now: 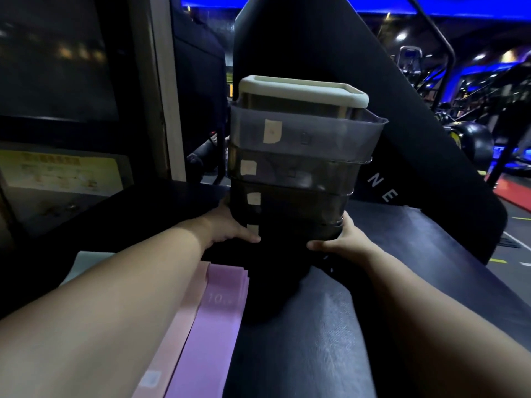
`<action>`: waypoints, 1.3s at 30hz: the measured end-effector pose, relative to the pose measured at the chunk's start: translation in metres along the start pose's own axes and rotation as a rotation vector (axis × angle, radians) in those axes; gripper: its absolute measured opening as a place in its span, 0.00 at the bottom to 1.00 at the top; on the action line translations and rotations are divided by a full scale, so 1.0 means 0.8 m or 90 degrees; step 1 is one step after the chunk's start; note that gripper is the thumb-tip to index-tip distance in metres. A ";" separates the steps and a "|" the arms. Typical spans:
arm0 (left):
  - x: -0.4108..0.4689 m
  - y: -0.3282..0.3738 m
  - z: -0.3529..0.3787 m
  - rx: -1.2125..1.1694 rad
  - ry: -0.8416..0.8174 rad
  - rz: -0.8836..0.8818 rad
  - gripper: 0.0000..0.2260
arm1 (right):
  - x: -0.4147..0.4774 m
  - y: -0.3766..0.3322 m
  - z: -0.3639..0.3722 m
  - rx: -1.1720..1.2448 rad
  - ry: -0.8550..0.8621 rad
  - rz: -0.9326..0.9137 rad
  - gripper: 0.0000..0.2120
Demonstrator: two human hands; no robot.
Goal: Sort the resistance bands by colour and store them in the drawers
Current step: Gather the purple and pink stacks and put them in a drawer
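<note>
Bands: flat pale-pink resistance band [172,326] and flat lilac resistance band [212,326] lie side by side, touching, at the near-left edge of the dark textured tabletop [316,340], partly under the left forearm. Neither is stowed. Smoky translucent plastic four-drawer tower [298,156] stands mid-tabletop just beyond them, with a cream lid [301,90] on top and a small paper label [272,131] on each drawer front. Drawers look pushed in; contents too dark to read. Left hand [230,228] grips the tower's bottom-left corner, thumb across the front; right hand [342,239] grips the bottom-right likewise. Can't tell if the base is lifted or seated. Black chair back [316,38] directly behind. Judgement: the step is positioning the tower and sorting hasn't started. Next: seat it square, free one hand, open the matching drawer, feed one colour in.
</note>
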State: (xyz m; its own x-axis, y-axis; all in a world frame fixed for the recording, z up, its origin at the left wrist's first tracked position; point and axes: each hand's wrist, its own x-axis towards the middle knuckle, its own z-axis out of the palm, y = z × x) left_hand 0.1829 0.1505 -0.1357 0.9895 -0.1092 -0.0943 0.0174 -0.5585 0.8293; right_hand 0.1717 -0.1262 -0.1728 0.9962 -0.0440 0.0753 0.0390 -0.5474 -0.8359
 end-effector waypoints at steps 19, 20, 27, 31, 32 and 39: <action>-0.022 0.035 0.000 0.093 -0.113 -0.083 0.36 | -0.014 0.012 -0.009 -0.049 -0.009 -0.019 0.39; -0.025 0.038 0.002 0.104 -0.117 -0.084 0.36 | -0.020 0.012 -0.012 -0.044 -0.014 -0.016 0.41; -0.059 0.063 0.034 0.175 -0.166 -0.089 0.34 | -0.085 0.024 -0.050 -0.010 -0.009 -0.004 0.40; -0.087 0.082 0.056 0.200 -0.208 -0.106 0.34 | -0.128 0.027 -0.076 -0.004 -0.006 -0.006 0.41; -0.093 0.086 0.061 0.203 -0.218 -0.107 0.35 | -0.139 0.028 -0.082 -0.007 -0.003 -0.002 0.41; -0.148 0.102 0.096 0.211 -0.210 -0.089 0.29 | -0.212 0.030 -0.113 0.029 0.008 -0.029 0.43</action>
State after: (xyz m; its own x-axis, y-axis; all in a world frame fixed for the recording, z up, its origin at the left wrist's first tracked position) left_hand 0.0560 0.0546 -0.0988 0.8817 -0.2392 -0.4066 0.0477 -0.8123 0.5813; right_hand -0.0034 -0.2075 -0.1564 0.9923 -0.0309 0.1201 0.0876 -0.5105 -0.8554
